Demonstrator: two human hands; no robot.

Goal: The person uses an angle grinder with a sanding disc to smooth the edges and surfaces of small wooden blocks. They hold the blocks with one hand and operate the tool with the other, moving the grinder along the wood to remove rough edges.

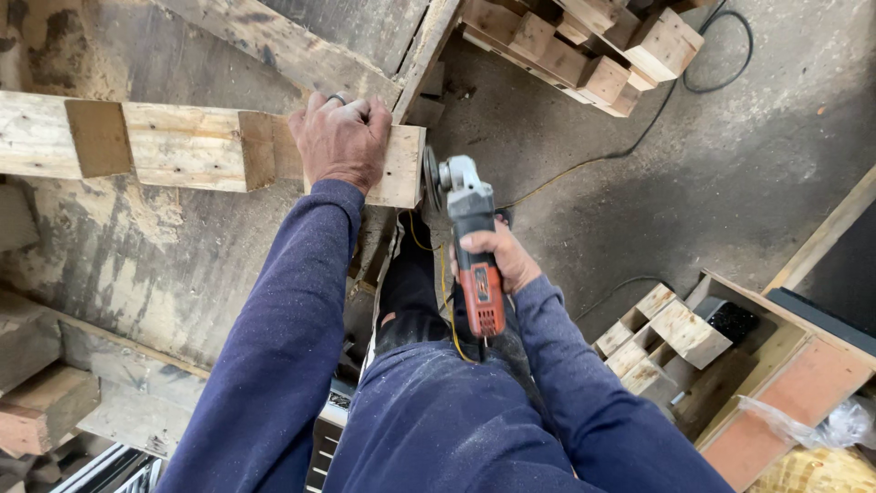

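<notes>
Left hand (339, 141) pressed flat on rough plank (201, 146) near its cut end, steadying it; right hand (497, 257), grip closed round red-and-grey grinder (470, 246), disc just beside plank end; pale splintery blocks (662, 333) right of grip; dusty concrete floor (730, 155); black cable (721, 55) beyond.

Left hand (340, 139) presses wooden beam (182, 146); right hand (497, 256) grips angle grinder (470, 246).

Your left hand (341, 139) lies flat, fingers toward twelve o'clock; your right hand (497, 257) is clenched, blue-sleeved arm bent toward five.
</notes>
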